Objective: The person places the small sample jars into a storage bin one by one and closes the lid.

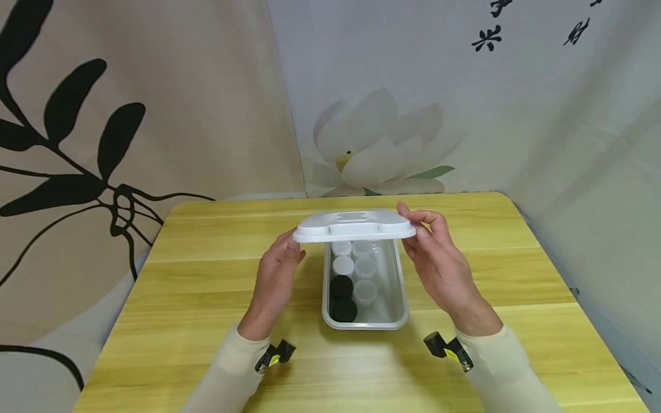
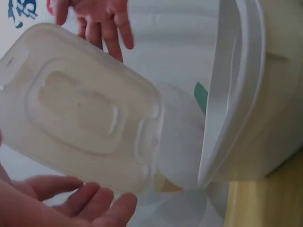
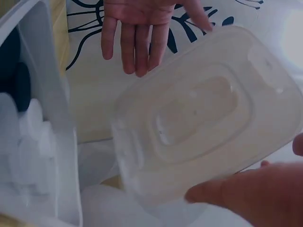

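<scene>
A white plastic lid (image 1: 356,225) is held up and tilted over the far end of a white rectangular box (image 1: 404,292). My left hand (image 1: 275,276) grips the lid's left edge. At the opposite edge, my right hand (image 1: 439,261) pinches the lid between thumb and fingers. Inside the box stand round-topped pieces in two rows: black ones (image 1: 343,310) at the near left, white ones (image 1: 343,265) behind them, and translucent ones (image 1: 365,291) alongside. The lid hides the box's far end in the head view. Both wrist views show the lid's recessed face (image 2: 78,106).
The box stands on a yellow wood-grain table (image 1: 206,321). Behind the table hangs a pale cloth (image 1: 392,69) with a lotus print, and black leaf shapes mark the cloth at left. A small black camera (image 1: 448,350) is worn on each wrist.
</scene>
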Motion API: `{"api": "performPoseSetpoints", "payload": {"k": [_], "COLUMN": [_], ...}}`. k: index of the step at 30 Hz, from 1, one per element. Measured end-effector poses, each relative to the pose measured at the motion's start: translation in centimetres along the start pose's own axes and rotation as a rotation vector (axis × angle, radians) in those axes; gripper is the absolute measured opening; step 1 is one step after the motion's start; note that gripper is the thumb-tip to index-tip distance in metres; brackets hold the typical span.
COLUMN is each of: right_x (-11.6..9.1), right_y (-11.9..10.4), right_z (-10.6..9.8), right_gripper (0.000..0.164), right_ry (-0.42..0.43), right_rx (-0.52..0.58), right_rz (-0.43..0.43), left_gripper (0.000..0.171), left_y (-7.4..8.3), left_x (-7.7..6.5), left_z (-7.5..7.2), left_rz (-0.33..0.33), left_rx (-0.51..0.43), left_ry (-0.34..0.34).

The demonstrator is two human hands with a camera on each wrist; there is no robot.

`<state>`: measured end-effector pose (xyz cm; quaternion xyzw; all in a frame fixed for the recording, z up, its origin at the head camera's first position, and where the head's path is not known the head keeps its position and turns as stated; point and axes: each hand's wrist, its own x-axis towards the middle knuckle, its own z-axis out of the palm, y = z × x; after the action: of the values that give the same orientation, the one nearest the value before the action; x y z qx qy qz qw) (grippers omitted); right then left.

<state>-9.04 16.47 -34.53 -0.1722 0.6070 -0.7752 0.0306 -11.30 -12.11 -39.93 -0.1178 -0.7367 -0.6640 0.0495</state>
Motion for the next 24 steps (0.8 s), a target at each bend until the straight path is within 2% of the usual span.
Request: {"api": "performPoseSetpoints", "payload": {"k": [3, 5, 11, 14, 17, 20, 24], "right_x": [-0.4, -0.7, -1.0, -1.1, -1.4, -1.8, -2.2], "right_y": [0.9, 1.6, 3.5, 4.5, 5.7, 6.7, 7.6], "right_z": [-0.9, -1.5, -3.5, -4.2, -4.5, -4.5, -4.4], "right_gripper": [0.021, 0.027, 0.06, 0.07, 0.065, 0.056, 0.065], "right_ry": [-0.026, -0.042, -0.095, -0.101, -0.063, -0.021, -0.004], "right_rx": [0.05, 0.09, 0.246, 0.277, 0.236, 0.181, 0.149], "right_rz": [-0.065, -0.101, -0.117, -0.101, -0.058, 0.01, 0.093], "left_gripper": [0.063, 0.063, 0.062, 0.069, 0.075, 0.077, 0.07], "left_y": [-0.2, -0.4, -1.5, -2.3, -3.4, -4.3, -5.0], "left_x": [0.0, 0.0, 0.0, -0.2, -0.4, -0.6, -1.0], "left_z": [0.0, 0.0, -0.5, -0.8, -0.8, -0.4, 0.2], "left_rz": [0.011, 0.015, 0.001, -0.024, -0.039, -0.061, -0.118], "left_rx": [-0.082, -0.104, -0.224, -0.296, -0.317, -0.292, -0.214], "left_ry": [-0.085, -0.137, -0.273, -0.339, -0.389, -0.405, -0.383]}}
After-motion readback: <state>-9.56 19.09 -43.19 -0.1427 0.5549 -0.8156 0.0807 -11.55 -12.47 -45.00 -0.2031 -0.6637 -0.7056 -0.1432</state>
